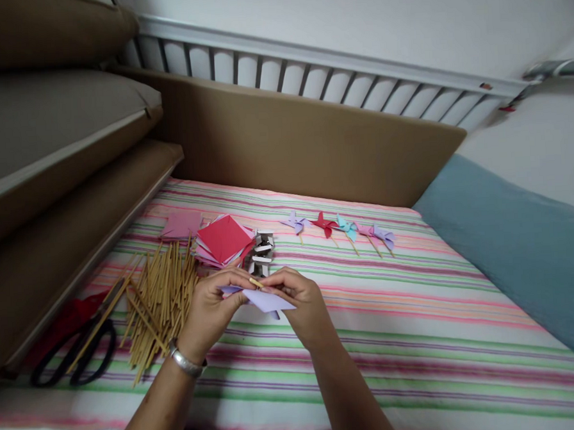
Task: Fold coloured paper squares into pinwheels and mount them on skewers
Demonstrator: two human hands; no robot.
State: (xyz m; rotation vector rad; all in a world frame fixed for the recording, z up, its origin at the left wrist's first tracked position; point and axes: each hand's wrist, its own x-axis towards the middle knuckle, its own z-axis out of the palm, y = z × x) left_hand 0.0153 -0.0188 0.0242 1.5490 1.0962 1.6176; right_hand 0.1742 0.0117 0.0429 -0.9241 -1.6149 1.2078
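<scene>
My left hand (pixel 213 308) and my right hand (pixel 301 299) meet over the striped cloth (pixel 418 336), both pinching a folded lilac paper piece (pixel 265 301). A thin wooden stick tip (pixel 256 283) shows between my fingertips on top of the paper. A silver bracelet (pixel 186 363) sits on my left wrist. Just behind my hands lies a small strip of staples or clips (pixel 261 251). A pile of wooden sticks (pixel 159 299) lies to the left of my left hand.
A stack of coloured paper squares, red on top (pixel 223 239), and a pink sheet (pixel 181 224) lie behind the sticks. Several finished paper pinwheels (pixel 340 228) lie in a row farther back. Black scissors (pixel 76 357) rest at far left. Brown cushions (pixel 47 144) and a blue pillow (pixel 524 247) flank the cloth.
</scene>
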